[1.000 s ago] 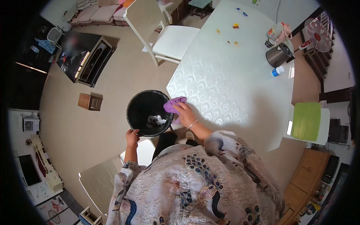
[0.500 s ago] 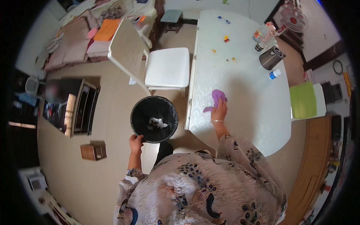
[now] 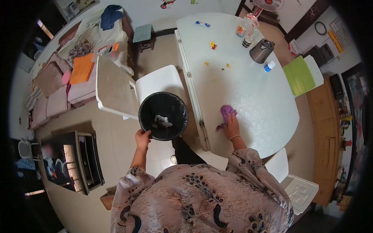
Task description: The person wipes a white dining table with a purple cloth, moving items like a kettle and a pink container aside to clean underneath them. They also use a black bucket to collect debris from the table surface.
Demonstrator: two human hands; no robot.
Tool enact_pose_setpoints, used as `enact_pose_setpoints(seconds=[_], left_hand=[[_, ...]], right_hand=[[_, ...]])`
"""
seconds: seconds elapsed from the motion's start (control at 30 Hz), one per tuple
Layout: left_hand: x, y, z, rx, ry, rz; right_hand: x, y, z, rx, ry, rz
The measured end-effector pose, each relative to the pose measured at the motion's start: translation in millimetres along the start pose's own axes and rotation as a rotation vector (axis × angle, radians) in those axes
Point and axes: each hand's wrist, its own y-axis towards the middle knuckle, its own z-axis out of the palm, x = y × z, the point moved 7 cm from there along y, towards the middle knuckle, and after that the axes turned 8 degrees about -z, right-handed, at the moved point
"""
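My left hand (image 3: 143, 138) grips the near left rim of a black trash bin (image 3: 167, 101) lined with a black bag. White crumpled paper (image 3: 162, 121) lies inside it. The bin is held up beside the left edge of a white patterned table (image 3: 256, 93). On the tabletop, my right hand (image 3: 232, 127) presses down on a bunched purple cloth (image 3: 227, 111), fingers closed over it. Beyond the cloth are yellow scraps (image 3: 229, 65), another yellow scrap (image 3: 206, 63), a red-and-yellow wrapper (image 3: 213, 46) and a blue-and-white packet (image 3: 203, 24).
A kettle (image 3: 261, 51), a white bottle (image 3: 269, 66), a dark-lidded jar (image 3: 246, 42) and a clear bottle (image 3: 243, 28) stand at the table's far right. A white chair (image 3: 161, 79) is just past the bin. Right of the table is a green-covered chair (image 3: 298, 76).
My view has shifted forward and to the right. I have come closer to the table's far end, carrying the bin along, and the purple cloth remains under my right hand.
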Motion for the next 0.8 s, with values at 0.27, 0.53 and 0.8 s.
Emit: enact_pose_setpoints(seconds=[0.27,0.53,0.8], left_hand=[[-70,94,23,0.063,0.070,-0.068],[-123,182,55,0.129,0.197,-0.078],[-171,248,90,0.192,0.342,-0.051]], right_hand=[[-77,117,11,-0.158,-0.063,0.366],[-204,243,9,-0.271,-0.249,0.548],[-192,324,31,-0.214,-0.052,0.347]])
